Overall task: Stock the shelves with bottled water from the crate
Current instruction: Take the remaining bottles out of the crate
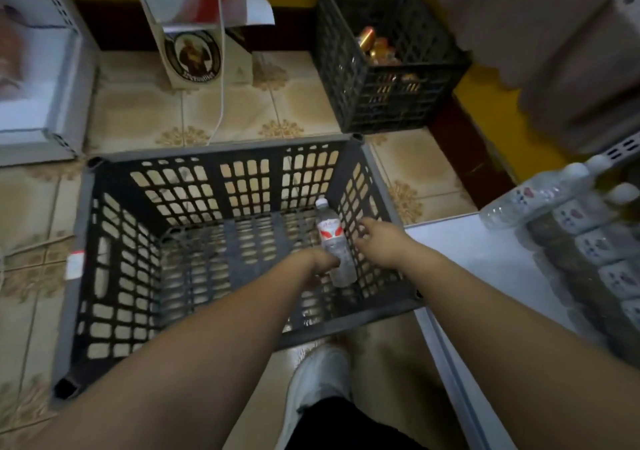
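- Head view: a grey slatted crate is seen on the tiled floor, with one water bottle leaning in its far right corner, white cap up.
- The left hand is lowered into the crate; its grip is curled round the bottle's lower half.
- The right hand is held just beside the bottle, by the crate's right wall; fingers loosely bent, nothing held.
- A white shelf is seen at right, with a row of bottled water lying at its back.
- A black crate holding cans is set beyond, against the yellow wall.
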